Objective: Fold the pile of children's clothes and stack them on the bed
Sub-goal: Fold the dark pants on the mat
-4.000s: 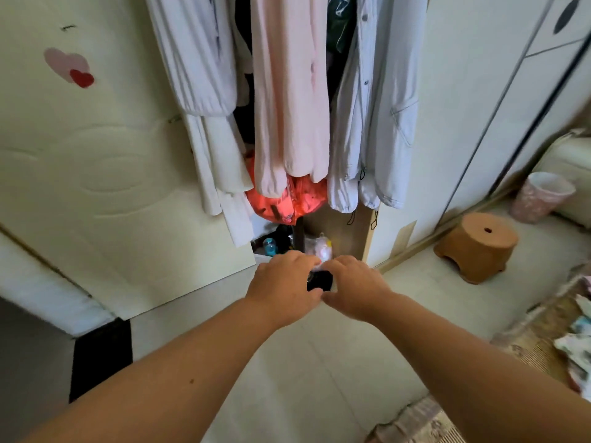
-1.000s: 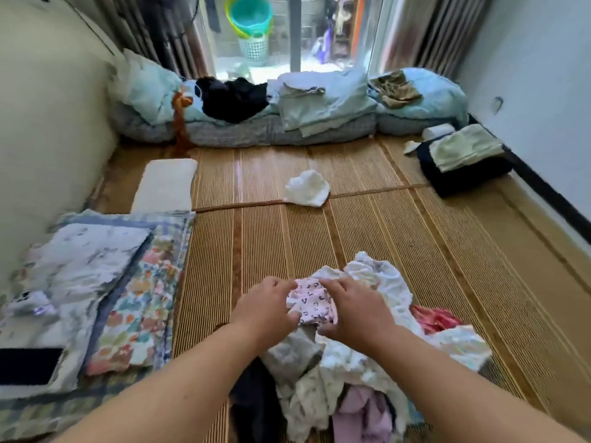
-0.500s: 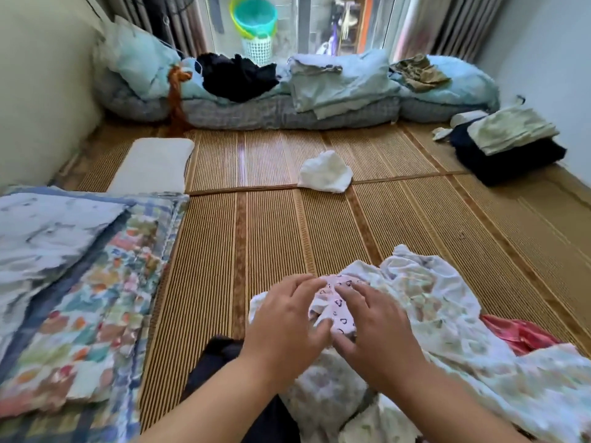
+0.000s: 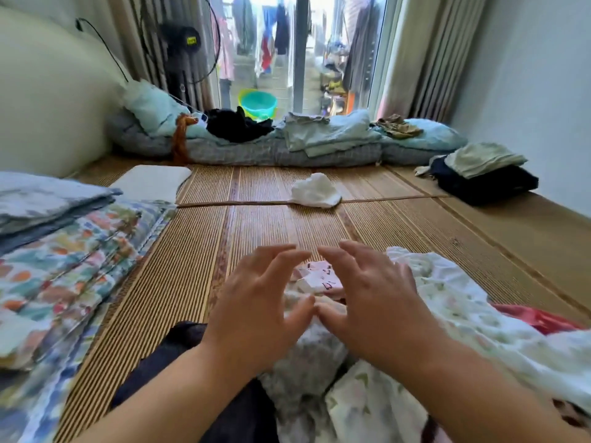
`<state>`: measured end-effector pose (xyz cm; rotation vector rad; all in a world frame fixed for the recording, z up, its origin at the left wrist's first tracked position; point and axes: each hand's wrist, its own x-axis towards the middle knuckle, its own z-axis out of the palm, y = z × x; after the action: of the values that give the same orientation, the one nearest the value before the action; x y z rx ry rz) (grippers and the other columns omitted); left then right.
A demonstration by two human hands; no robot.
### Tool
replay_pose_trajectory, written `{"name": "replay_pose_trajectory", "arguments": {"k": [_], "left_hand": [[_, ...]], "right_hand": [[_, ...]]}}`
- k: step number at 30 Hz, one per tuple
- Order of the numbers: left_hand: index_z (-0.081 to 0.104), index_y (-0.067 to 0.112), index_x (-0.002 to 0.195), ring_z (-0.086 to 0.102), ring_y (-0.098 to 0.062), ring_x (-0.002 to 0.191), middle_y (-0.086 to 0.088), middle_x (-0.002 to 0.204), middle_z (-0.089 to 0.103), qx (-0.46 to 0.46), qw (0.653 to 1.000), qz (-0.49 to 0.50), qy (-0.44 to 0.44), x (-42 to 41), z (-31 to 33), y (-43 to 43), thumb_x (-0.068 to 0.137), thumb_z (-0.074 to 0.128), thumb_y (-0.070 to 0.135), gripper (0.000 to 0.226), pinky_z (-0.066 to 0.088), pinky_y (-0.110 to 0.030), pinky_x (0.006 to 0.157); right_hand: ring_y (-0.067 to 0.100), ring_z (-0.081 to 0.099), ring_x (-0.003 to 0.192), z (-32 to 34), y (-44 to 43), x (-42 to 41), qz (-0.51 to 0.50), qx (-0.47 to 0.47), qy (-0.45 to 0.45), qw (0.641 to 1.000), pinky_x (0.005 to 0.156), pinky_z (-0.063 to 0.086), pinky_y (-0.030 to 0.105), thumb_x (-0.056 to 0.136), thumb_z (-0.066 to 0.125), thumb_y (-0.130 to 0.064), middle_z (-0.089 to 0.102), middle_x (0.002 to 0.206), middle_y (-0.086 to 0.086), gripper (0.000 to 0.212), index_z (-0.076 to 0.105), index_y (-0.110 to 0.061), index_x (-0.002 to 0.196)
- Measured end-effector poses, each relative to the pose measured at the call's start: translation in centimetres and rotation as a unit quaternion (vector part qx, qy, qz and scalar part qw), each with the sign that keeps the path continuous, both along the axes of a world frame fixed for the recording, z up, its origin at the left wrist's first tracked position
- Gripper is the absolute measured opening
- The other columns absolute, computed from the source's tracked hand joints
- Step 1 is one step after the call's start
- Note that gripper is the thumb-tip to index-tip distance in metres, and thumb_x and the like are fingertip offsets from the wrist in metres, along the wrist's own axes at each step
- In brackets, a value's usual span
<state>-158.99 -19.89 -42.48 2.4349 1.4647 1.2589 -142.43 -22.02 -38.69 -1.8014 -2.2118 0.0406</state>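
Hovering is about all that's being done here: the left hand [image 4: 256, 302] and right hand [image 4: 371, 302] are held just over the pile of children's clothes [image 4: 447, 308]. Fingers are spread and only lightly bent, and nothing is gripped by either one. The thumb tips are brought nearly together, so a kind of frame is formed around the small pink garment with black prints [image 4: 319, 276], which is perched on top of the heap. Whether the cloth is actually touched can't be told from this angle tbh.

The pile is dumped at the near end of the woven bed mat [image 4: 179, 282], with a red piece [image 4: 537, 321] poking out on the right and a dark garment [image 4: 179, 353] half buried on the left. Plenty of mat is left just ahead, probably so each item can be flattened there. The pink one is likely being lined up as the first fold, since it's on top and easily reached.

A crumpled white cloth [image 4: 315, 190] is lying well apart, further up the mat. A floral quilt [image 4: 64, 276] is stacked at the left and a dark folded bundle [image 4: 483, 183] is parked by the right wall, both kept out of the working spot. No folded kids' stack can be seen, so the job is judged barely started.
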Motion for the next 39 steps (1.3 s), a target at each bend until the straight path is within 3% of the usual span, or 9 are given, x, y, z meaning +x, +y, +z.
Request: {"name": "replay_pose_trajectory", "arguments": {"k": [4,9,16,21,24,27,31,36,39], "left_hand": [[0.049,0.033,0.127,0.053,-0.014,0.115,0.006,0.127,0.054,-0.017,0.998,0.009,0.053,-0.2,2.2,-5.4,0.075,0.051,0.051,0.054,0.049,-0.035,0.095],[0.056,0.029,0.127,0.055,-0.021,0.114,0.003,0.128,0.055,-0.020,0.995,0.035,0.096,-1.0,4.5,-12.5,0.075,0.059,0.047,0.056,0.042,-0.035,0.095],[0.054,0.031,0.128,0.052,-0.019,0.118,0.006,0.129,0.052,-0.020,0.991,0.052,0.122,-1.8,4.6,-18.1,0.074,0.050,0.055,0.060,0.040,-0.033,0.099],[0.028,0.043,0.143,0.026,-0.018,0.139,0.009,0.151,0.028,-0.134,0.972,0.075,0.176,-0.6,3.3,-17.7,0.080,0.057,0.055,0.071,0.028,-0.042,0.114],[-0.002,0.053,0.146,0.007,-0.026,0.145,0.007,0.161,0.003,-0.261,0.932,0.124,0.218,0.0,1.6,-16.7,0.079,0.058,0.061,0.090,0.017,-0.053,0.115],[-0.021,0.057,0.140,-0.007,-0.035,0.146,0.003,0.158,-0.024,-0.360,0.891,0.161,0.224,0.0,-0.6,-15.4,0.074,0.060,0.069,0.105,0.013,-0.060,0.113],[-0.034,0.055,0.134,-0.011,-0.040,0.145,-0.002,0.150,-0.042,-0.403,0.864,0.197,0.227,-1.9,-3.9,-13.0,0.068,0.068,0.069,0.123,0.021,-0.059,0.113],[-0.040,0.063,0.120,-0.015,-0.032,0.146,0.003,0.140,-0.054,-0.355,0.897,0.125,0.231,-4.0,-7.4,-10.2,0.066,0.076,0.060,0.128,0.029,-0.046,0.114],[-0.039,0.065,0.118,-0.014,-0.029,0.147,0.005,0.130,-0.062,-0.323,0.916,0.067,0.228,-4.2,-8.7,-7.6,0.066,0.078,0.056,0.127,0.027,-0.036,0.115]], "right_hand": [[0.017,0.015,0.144,1.6,-5.0,0.7,-0.004,0.014,0.007,1.000,0.114,0.014,0.053,0.085,0.054,-0.057,0.018,0.156,-0.006,0.074,0.016,-0.043,0.146],[0.020,0.017,0.144,2.6,-11.4,0.9,-0.005,0.037,0.014,0.999,0.113,0.015,0.052,0.083,0.056,-0.056,0.020,0.155,-0.004,0.073,0.019,-0.044,0.145],[0.020,0.016,0.144,2.3,-17.1,2.1,0.001,0.032,-0.022,0.999,0.113,0.013,0.054,0.083,0.056,-0.059,0.015,0.157,-0.006,0.077,0.014,-0.043,0.146],[0.025,0.006,0.146,-0.1,-16.5,3.8,0.016,-0.008,-0.056,0.998,0.116,0.009,0.053,0.079,0.057,-0.065,0.003,0.160,-0.001,0.092,0.002,-0.043,0.149],[0.028,-0.001,0.147,-2.0,-15.3,4.6,0.053,-0.010,-0.099,0.994,0.115,0.007,0.053,0.077,0.060,-0.065,-0.002,0.160,0.001,0.098,-0.004,-0.046,0.149],[0.031,-0.014,0.146,-2.6,-13.3,4.8,0.079,-0.026,-0.136,0.987,0.114,0.004,0.057,0.074,0.063,-0.066,-0.014,0.159,-0.001,0.106,-0.011,-0.048,0.147],[0.035,-0.035,0.138,-3.4,-9.3,3.8,0.083,-0.086,-0.201,0.972,0.109,-0.004,0.067,0.070,0.072,-0.061,-0.037,0.152,-0.003,0.121,-0.022,-0.045,0.144],[0.040,-0.037,0.136,-5.5,-5.7,2.9,0.090,-0.155,-0.266,0.947,0.106,-0.011,0.069,0.078,0.074,-0.036,-0.045,0.148,0.002,0.123,-0.031,-0.044,0.141],[0.041,-0.034,0.137,-6.7,-3.9,2.9,0.098,-0.185,-0.273,0.939,0.105,-0.010,0.070,0.076,0.075,-0.039,-0.045,0.148,0.001,0.123,-0.029,-0.045,0.142]]}}
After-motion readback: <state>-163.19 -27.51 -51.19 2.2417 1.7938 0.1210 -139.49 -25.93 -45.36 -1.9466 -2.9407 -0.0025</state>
